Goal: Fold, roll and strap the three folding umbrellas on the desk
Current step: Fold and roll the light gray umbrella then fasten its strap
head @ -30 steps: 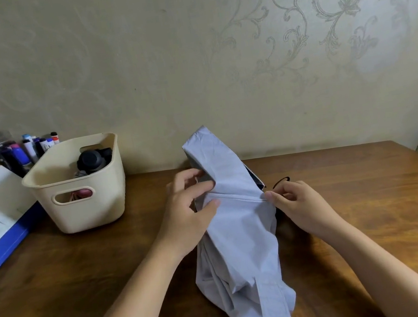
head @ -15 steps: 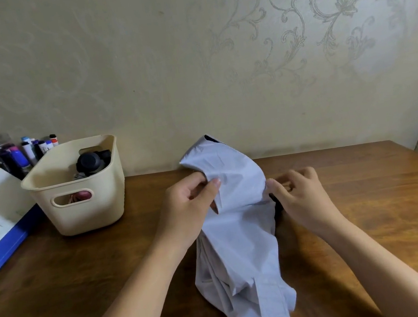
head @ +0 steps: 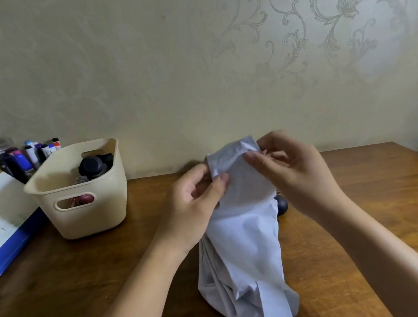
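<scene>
Soft, warm indoor light, rather dim and even, with no hard glare. The wall [head: 186, 53] is brighter at far right and duller at far left. The table [head: 398, 198] carries a mild sheen on its right side and darkens near left. Faint, diffuse shadows lie beside the umbrella [head: 245, 248], whose upper fold is slightly blurred. Wide-angle bending shows at the edges.

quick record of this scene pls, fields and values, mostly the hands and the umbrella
surface: brown wooden desk
item: pale grey fabric folding umbrella, unrolled, unstrapped, lower end on the desk
left: left hand pinches its top edge
right: right hand pinches the same edge
nearby: cream plastic basket at left, dark items inside
</scene>
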